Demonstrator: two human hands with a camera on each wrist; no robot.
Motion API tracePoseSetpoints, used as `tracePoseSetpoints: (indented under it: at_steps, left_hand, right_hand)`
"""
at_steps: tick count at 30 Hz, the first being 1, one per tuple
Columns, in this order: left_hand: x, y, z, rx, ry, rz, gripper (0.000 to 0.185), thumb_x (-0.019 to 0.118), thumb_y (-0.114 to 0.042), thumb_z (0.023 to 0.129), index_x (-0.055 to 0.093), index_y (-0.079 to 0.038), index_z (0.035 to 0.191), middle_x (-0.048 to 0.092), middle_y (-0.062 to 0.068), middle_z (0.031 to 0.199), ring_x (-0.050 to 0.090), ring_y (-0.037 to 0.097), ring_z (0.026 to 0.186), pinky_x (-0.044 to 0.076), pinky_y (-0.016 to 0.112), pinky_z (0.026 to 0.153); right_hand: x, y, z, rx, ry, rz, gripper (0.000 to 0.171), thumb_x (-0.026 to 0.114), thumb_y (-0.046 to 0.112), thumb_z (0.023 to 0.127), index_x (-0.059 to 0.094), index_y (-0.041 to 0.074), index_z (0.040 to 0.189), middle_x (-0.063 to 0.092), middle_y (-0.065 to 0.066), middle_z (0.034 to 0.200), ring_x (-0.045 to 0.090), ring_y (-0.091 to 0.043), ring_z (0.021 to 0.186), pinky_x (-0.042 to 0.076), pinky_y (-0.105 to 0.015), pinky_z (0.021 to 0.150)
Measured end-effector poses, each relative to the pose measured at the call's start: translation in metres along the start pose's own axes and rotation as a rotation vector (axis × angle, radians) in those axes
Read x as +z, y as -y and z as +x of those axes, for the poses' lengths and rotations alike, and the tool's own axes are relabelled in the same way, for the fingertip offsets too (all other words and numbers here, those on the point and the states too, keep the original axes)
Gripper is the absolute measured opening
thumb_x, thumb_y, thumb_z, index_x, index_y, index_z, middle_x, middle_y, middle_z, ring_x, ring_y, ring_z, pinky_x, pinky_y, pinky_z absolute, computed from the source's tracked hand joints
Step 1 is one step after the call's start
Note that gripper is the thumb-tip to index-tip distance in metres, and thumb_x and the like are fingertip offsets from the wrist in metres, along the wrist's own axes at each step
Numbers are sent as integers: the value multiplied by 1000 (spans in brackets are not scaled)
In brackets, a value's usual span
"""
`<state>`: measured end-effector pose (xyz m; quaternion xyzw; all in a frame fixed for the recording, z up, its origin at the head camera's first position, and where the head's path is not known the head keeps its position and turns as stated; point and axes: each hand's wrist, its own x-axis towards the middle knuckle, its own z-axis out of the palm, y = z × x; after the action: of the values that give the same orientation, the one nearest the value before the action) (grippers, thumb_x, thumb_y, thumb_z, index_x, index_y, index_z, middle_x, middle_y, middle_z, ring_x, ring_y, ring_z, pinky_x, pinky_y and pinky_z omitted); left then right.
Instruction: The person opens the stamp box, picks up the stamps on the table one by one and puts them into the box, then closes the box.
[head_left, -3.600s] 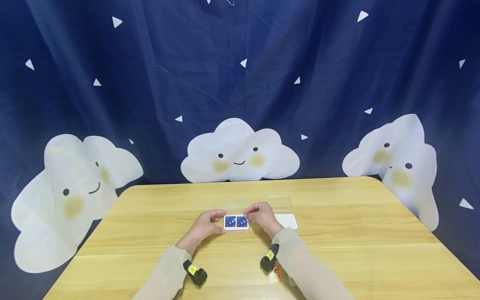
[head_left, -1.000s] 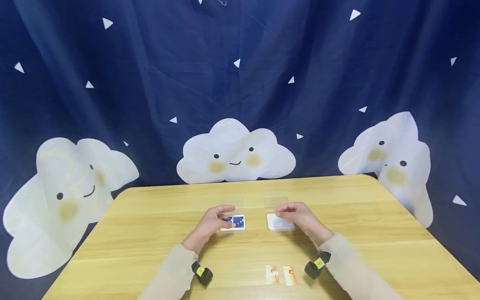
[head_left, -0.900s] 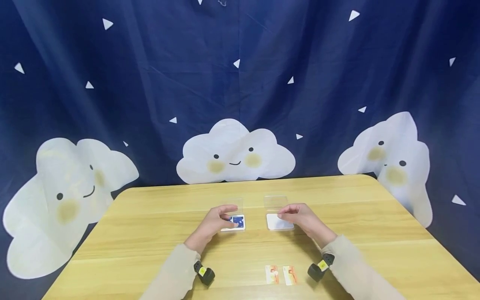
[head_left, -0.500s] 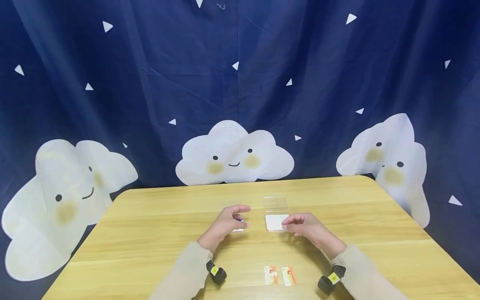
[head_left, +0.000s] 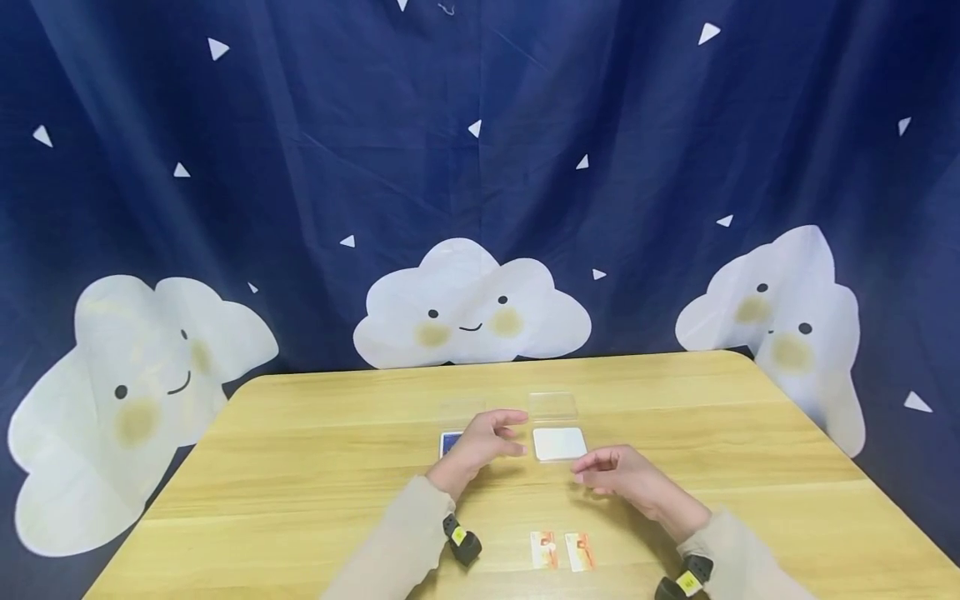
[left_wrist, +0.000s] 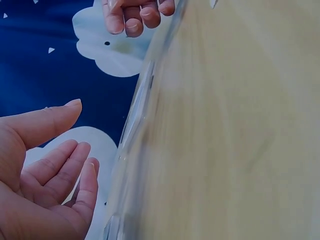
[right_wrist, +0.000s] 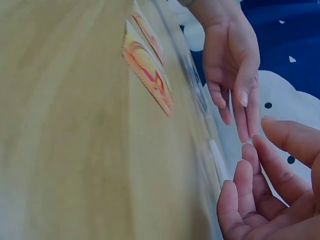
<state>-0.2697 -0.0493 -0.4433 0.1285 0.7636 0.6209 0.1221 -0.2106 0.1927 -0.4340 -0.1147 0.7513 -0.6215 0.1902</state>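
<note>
Blue-backed card deck [head_left: 450, 442], a small squared stack, flat on the wooden table [head_left: 300, 467]; taken here as the landmark. Mostly hidden behind the left hand [head_left: 487, 440], only its left end showing.

Handling, by judgement: light, each card stiff yet bendable, faces slick, so the stack would likely slide apart if pushed from above. Best taken by the two short ends or long edges, thumb against fingers, keeping it squared.

Left hand: over the right part of the deck, fingers relaxed and spread, holding nothing; whether it touches the cards cannot be told.

Right hand [head_left: 626, 477]: right of the deck and nearer the person, above the table, fingers loosely curved, empty.

White block [head_left: 559, 443]: just right of the deck, between the two hands, flat; possibly a second stack or box base, too plain to tell.

Clear plastic lid [head_left: 552, 405]: behind the white block, farther from the person than the deck.

Two orange-printed cards [head_left: 562, 551]: near the table's front edge, well apart from the deck, side by side, face up.

Backdrop: dark blue curtain [head_left: 480, 167] with white clouds.
</note>
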Motion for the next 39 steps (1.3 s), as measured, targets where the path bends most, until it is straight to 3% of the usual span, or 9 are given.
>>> tracePoseSetpoints:
  at_steps: [7,18,31,39]
  left_hand:
    - [10,2,6,-21,-1,-9,54,76,2,68,62,-3,120,61,11,116,51,21,97,43,26,73]
    - [23,1,8,-23,-7,-20,53,75,5,66,63,-3,118,61,12,113,53,22,97,46,26,73]
    - [29,7,13,-47,-52,-7,56,76,7,64,64,-4,117,61,7,109,51,17,91,46,25,72]
    - [31,7,10,-42,-68,-9,57,76,9,63,64,-3,117,62,8,110,51,19,92,46,26,74]
  right_hand:
    - [2,-6,-3,-17,51,-15,35,67,10,84,59,-15,107,67,-2,90,60,-15,82,50,-26,73]
    - [2,-10,-7,-35,87,-21,32,65,5,81,60,-15,106,67,-19,98,63,-16,86,51,-23,74]
    - [4,-13,-8,-45,112,-62,29,66,5,81,63,-12,104,68,-16,97,60,-17,84,49,-22,72]
    - [5,-17,-12,-63,137,-85,29,67,4,79,64,-10,103,66,-14,95,56,-10,76,47,-20,67]
